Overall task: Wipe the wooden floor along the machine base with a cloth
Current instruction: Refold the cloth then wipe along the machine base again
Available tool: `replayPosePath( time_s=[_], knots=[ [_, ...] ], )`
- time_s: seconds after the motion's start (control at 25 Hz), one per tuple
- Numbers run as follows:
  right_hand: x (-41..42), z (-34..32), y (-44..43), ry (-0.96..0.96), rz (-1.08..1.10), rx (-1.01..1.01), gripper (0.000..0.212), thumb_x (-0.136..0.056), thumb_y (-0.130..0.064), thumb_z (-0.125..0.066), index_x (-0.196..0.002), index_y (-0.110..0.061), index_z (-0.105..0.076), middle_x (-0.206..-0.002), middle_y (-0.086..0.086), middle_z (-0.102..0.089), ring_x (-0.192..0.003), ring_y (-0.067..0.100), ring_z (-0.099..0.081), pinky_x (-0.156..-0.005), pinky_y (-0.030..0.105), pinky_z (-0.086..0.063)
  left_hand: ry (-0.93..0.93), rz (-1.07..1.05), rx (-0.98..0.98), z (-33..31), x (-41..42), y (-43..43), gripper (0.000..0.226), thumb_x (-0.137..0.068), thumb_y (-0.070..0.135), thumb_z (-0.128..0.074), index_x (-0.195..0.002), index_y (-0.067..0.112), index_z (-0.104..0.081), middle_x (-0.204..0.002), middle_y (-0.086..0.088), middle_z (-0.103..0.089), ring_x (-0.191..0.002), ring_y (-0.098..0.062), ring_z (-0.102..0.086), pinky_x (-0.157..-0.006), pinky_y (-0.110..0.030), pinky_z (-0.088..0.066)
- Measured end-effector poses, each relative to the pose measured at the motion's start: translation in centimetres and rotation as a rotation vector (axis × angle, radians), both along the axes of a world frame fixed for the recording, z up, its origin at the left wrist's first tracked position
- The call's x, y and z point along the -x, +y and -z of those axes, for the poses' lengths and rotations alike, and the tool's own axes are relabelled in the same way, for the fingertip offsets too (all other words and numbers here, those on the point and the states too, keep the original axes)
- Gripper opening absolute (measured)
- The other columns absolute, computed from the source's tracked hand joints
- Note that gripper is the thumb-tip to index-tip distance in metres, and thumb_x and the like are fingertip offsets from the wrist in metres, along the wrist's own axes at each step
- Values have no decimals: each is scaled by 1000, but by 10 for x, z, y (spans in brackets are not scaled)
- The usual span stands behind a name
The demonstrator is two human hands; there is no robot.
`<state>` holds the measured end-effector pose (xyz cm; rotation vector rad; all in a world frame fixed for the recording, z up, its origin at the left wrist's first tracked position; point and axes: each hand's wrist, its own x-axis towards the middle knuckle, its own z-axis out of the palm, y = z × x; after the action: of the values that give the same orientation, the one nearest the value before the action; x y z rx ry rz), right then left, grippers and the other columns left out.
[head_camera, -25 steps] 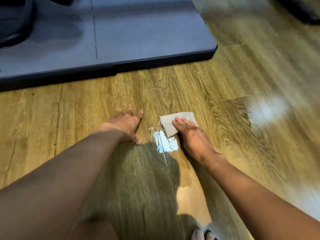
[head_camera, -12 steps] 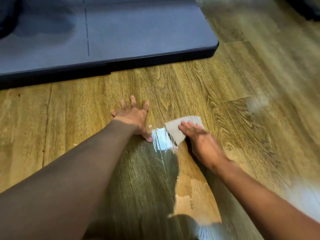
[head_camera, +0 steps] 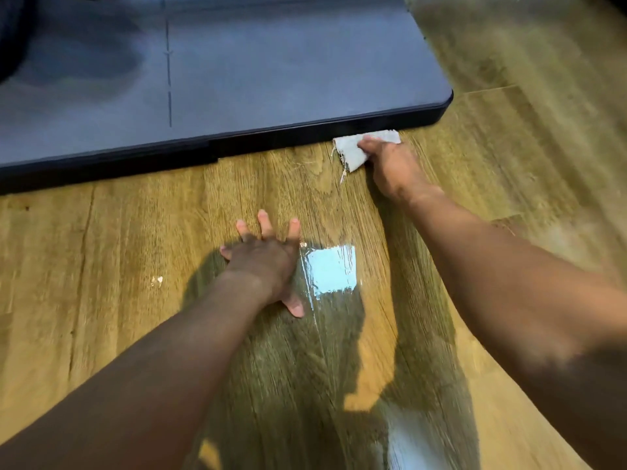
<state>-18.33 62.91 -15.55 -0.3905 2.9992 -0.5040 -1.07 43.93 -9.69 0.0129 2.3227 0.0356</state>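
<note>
A: Where's the cloth?
B: On the wooden floor, far right, touching the machine base; the right hand presses it down with flat fingers
A: The left hand?
B: Nearer, fingers spread flat on the floor

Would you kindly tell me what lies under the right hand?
A pale cloth lies under the right hand, on the wooden floor by the machine base. The cloth's part beneath the hand is hidden.

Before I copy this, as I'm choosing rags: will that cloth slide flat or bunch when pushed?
Probably floppy: the cloth lies folded under the right hand, frayed threads loose. Likely slides on the glossy floor, but may bunch against the machine base.
</note>
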Motion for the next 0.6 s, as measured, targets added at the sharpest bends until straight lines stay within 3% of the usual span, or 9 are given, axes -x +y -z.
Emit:
replayPosePath(
  time_s=[0.08,0.2,0.32,0.4,0.48,0.6],
  knots=[
    [-42,9,4,33,-64,-6,41,-100,-16,-34,-137,-24,-46,-145,0,-44,-134,21,-39,-114,37,-27,-2,7,2,2,-1,0,135,-68,54,-76,-145,22,31,-148,-26,29,-137,-55,13,-110,-68,-14],
    [-97,13,23,-24,-97,45,66,-88,-2,-12,-142,-31,-35,-153,-3,-29,-141,20,-24,-116,46,-17,-7,13,9,5,1,0,134,-69,50,-77,-146,20,28,-150,-26,24,-137,-55,12,-108,-69,-16],
    [-53,8,27,-30,-184,-21,59,-89,6,-37,-139,-24,-45,-147,3,-41,-135,21,-38,-116,35,-21,3,-11,21,7,2,-3,139,-65,52,-80,-146,24,29,-151,-25,27,-139,-53,10,-109,-68,-18],
    [-36,3,12,-42,-73,26,52,-91,3,-42,-137,-20,-49,-146,5,-43,-134,22,-40,-116,29,-19,18,-23,5,9,0,-5,141,-63,53,-81,-144,27,31,-152,-22,28,-141,-51,8,-110,-65,-17],
    [-64,0,9,-71,51,82,53,-93,5,-39,-138,-21,-47,-148,3,-39,-137,19,-36,-115,27,-11,30,-37,-3,10,-1,-5,143,-60,55,-82,-144,31,32,-151,-19,32,-141,-50,12,-111,-65,-16],
    [-177,1,37,-5,-25,57,67,-82,18,-39,-140,-15,-43,-148,5,-38,-138,21,-33,-113,28,-9,32,-47,-4,9,0,-2,146,-57,54,-84,-144,31,31,-150,-18,34,-139,-50,17,-110,-67,-15]
  ],
)
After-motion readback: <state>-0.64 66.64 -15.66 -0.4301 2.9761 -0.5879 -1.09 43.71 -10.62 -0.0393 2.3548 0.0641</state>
